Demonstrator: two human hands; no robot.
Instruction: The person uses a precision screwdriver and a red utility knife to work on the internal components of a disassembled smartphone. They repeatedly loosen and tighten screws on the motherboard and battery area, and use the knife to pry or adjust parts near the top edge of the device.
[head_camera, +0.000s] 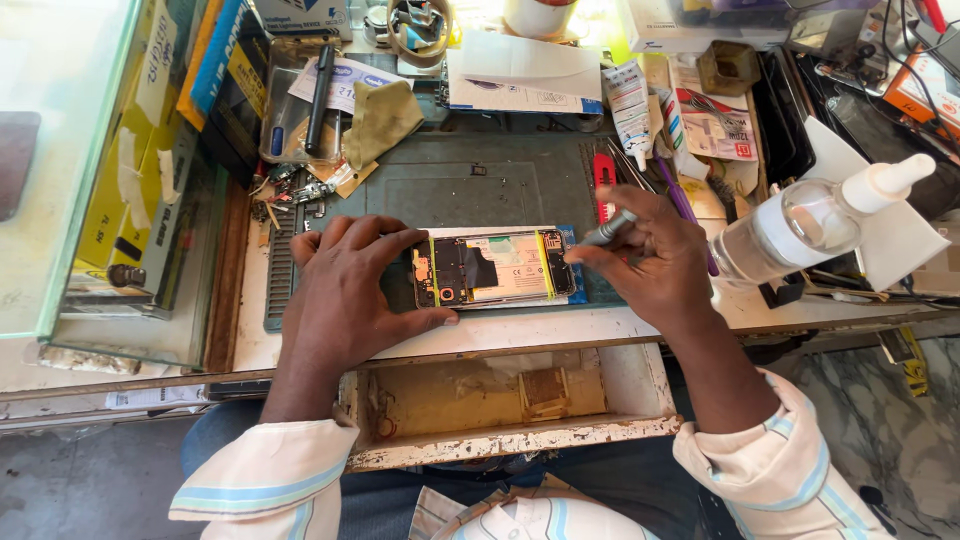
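Right hand (650, 258) gripping slim metal tool (606, 231), left hand (345, 290) flat, steadying opened phone (495, 268)

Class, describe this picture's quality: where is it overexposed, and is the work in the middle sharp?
Head view: glare whitens the top edge around the white container; the opened phone and both hands, left hand and right hand, are evenly lit and sharp; the edges bend slightly.

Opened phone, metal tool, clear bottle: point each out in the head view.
opened phone (495, 268): head view, on its exposed inner panel.
metal tool (607, 231): head view, on the grey shaft above the right hand's fingers.
clear bottle (800, 228): head view, on its transparent body.
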